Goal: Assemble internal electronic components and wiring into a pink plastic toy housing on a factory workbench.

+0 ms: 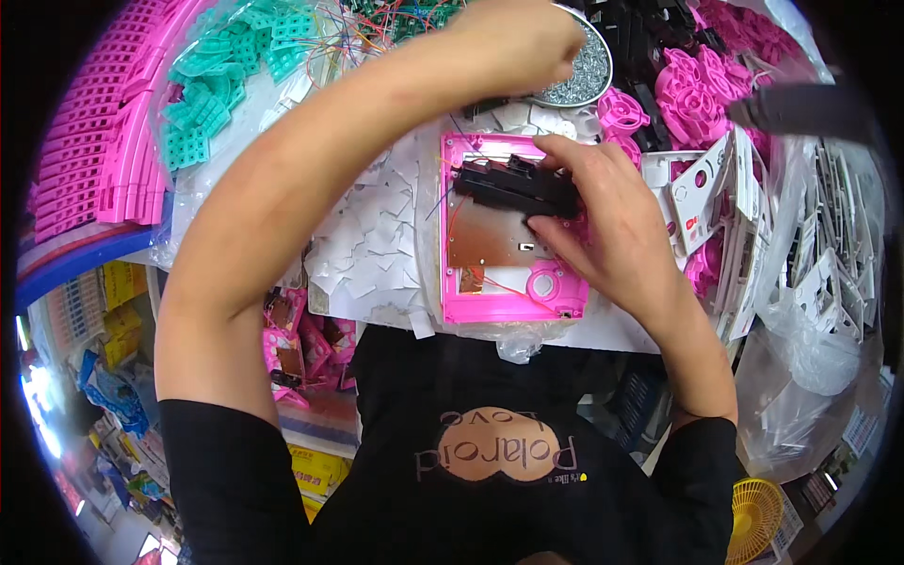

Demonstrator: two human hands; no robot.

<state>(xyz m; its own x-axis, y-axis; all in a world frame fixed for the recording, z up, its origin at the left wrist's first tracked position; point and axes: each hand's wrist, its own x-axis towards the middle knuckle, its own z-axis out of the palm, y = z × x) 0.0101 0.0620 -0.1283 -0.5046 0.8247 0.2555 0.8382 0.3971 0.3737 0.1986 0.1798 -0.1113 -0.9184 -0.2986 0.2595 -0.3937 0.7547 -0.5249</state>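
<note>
A pink rectangular plastic housing lies on the worktable in front of me, with a brown circuit board and thin wires inside. My right hand grips a long black plastic part over the upper half of the housing, thumb below and fingers above. My left arm stretches across to the far side. There my left hand is closed, fingers bent down at a round metal bowl of small screws. Whatever those fingertips pinch is too small or hidden to make out.
Torn white paper pieces cover the table left of the housing. Teal keypads and pink slatted panels lie far left. Pink round parts, a dark cylindrical tool and stacked white panels stand right.
</note>
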